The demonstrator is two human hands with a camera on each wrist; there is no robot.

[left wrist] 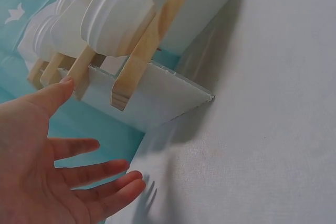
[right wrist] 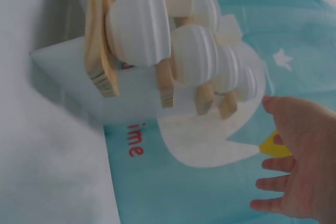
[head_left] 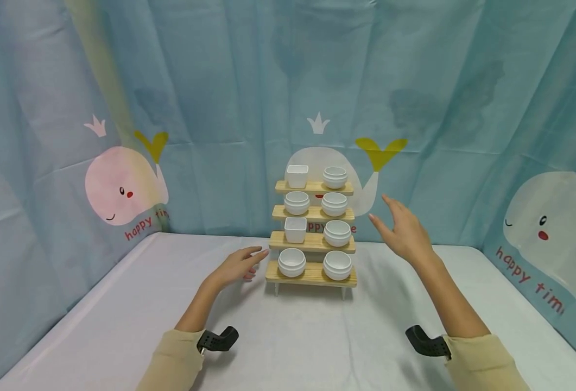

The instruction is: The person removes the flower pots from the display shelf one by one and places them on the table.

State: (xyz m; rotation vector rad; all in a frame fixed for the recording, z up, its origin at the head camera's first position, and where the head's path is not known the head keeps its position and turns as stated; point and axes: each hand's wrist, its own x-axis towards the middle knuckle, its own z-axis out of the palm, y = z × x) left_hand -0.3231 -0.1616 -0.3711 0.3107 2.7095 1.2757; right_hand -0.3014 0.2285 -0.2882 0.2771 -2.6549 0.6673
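A stepped wooden rack [head_left: 312, 275] with four shelves on white side panels [left wrist: 131, 100] stands on the table before me. Each shelf bears two white cups: round ribbed ones such as the front right bowl [head_left: 337, 265], and square ones such as the top left cup [head_left: 297, 176]. My left hand [head_left: 239, 266] is held beside the rack's left side, fingers spread and holding nothing; in the left wrist view its thumb tip overlaps a shelf end. To the right of the upper shelves my right hand [head_left: 405, 231] is raised, fingers extended, with nothing in it.
A white cloth [head_left: 288, 336] covers the table. Behind and on both sides hangs a blue curtain [head_left: 209, 81] printed with whales, close behind the rack. A black wrist-camera mount [head_left: 219, 339] sits on the left wrist, another mount [head_left: 426, 343] on the right.
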